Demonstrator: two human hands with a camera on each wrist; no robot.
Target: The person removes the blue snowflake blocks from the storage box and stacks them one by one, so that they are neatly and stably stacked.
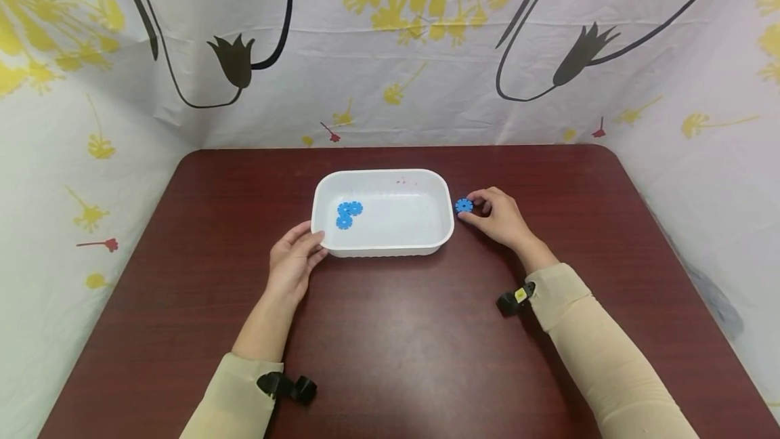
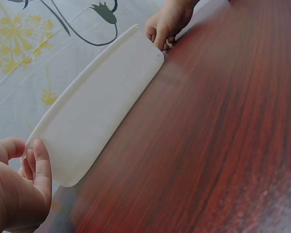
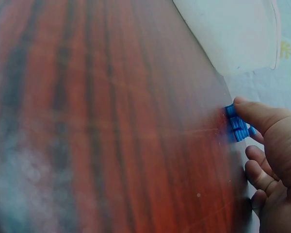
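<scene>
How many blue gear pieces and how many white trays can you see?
Blue gear pieces: 3, two joined in the tray, one pinched by the right hand
White trays: 1
Total: 4

Tabletop [image 1: 396, 330] dark reddish-brown, wood-grain streaks. Tray [image 1: 382, 246] plain white. Two bright blue toothed discs [image 1: 347, 214] inside the tray, a third blue disc [image 1: 464, 205] at the right hand [image 1: 496, 219]. Sleeves [image 1: 603, 351] pale beige, wrist straps [image 1: 514, 300] black. Backdrop cloth [image 1: 426, 59] white, printed with yellow dandelion bursts, black tulip outlines, small red sprigs.
</scene>
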